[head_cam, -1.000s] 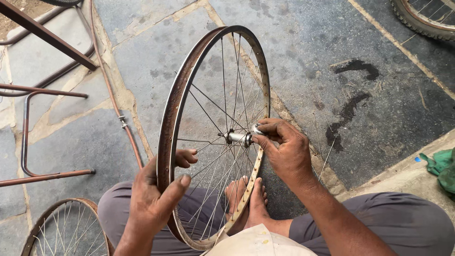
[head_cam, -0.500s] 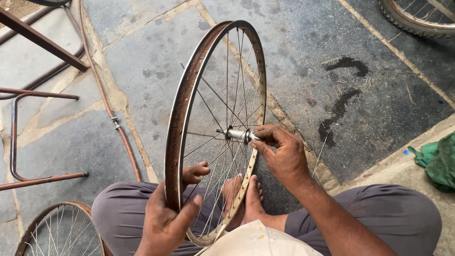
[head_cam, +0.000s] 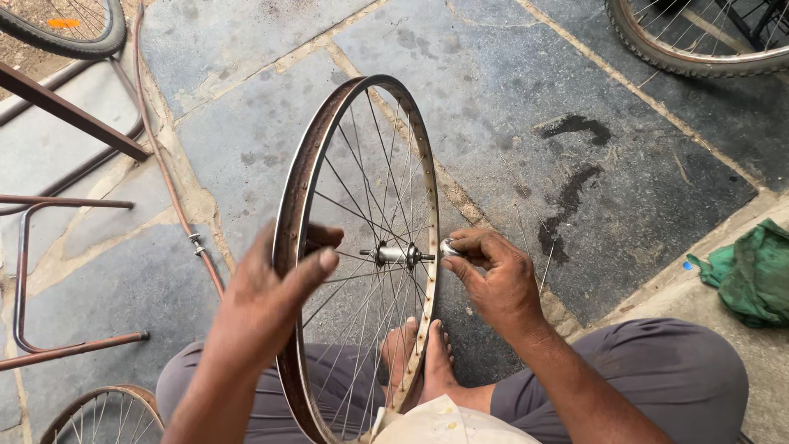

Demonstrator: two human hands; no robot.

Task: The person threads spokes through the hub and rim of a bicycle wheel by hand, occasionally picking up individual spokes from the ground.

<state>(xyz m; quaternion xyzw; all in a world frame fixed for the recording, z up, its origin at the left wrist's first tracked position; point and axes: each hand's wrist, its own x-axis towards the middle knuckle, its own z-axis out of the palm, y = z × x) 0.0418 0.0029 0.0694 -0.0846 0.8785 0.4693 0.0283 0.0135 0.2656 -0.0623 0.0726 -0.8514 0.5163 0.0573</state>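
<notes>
A bare bicycle wheel (head_cam: pixel 362 247), with a rusty brown rim and thin steel spokes but no tyre, stands upright on the stone floor (head_cam: pixel 509 107) between the legs of the seated person. Its lower edge rests near the person's bare feet (head_cam: pixel 419 362). In the middle of the wheel sits the shiny metal hub (head_cam: pixel 397 254), and its axle end sticks out toward the right side.

The left hand (head_cam: pixel 267 300) grasps the rim on the near left part: the thumb lies over the outer edge and the fingers (head_cam: pixel 329 238) wrap around from the other side. The right hand (head_cam: pixel 489 275) is just beside the axle end. Its thumb and fingers pinch a small round metal part (head_cam: pixel 449 246), which is close to the axle tip; I cannot tell if it touches the axle.

The person wears grey trousers (head_cam: pixel 657 370) and sits cross-legged. On the right, a crumpled green cloth (head_cam: pixel 752 275) lies on a paler slab. Another wheel with a tyre (head_cam: pixel 699 37) lies at the top right, and one more tyre (head_cam: pixel 70 29) is at the top left. A rusty metal frame (head_cam: pixel 57 205) stands at the left, with a thin brown hose (head_cam: pixel 177 205) running along the floor beside it. One further spoked rim (head_cam: pixel 103 415) shows at the bottom left corner. Dark wet stains (head_cam: pixel 571 177) mark the floor to the right of the wheel.
</notes>
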